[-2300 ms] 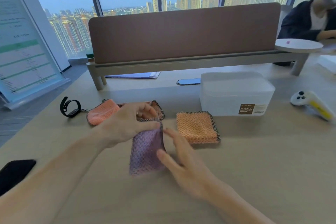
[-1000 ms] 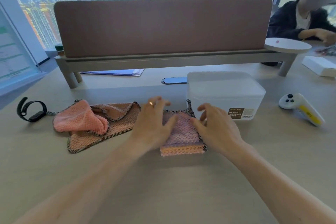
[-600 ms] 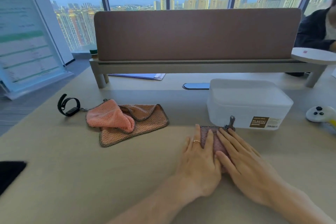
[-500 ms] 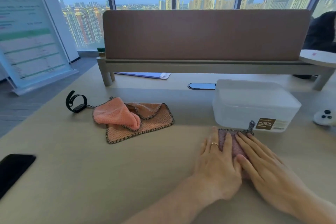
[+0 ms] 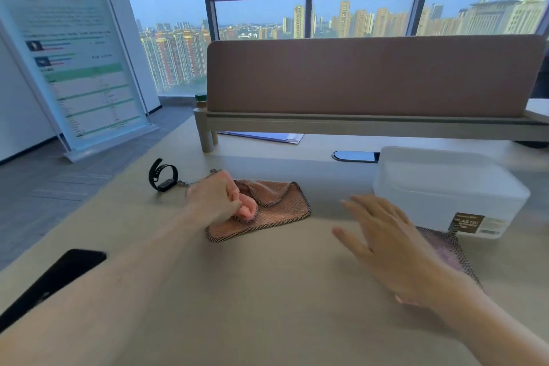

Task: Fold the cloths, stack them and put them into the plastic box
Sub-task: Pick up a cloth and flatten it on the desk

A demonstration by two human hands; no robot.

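Two unfolded cloths lie toward the desk's far left edge; my left hand pinches the pink cloth over the brown cloth. My right hand hovers spread, empty. Soft, limp fabric: I would grip corners

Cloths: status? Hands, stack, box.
Left hand gripping pink cloth atop brown cloth. Right hand open, over table. Folded stack beside plastic box, lid on.
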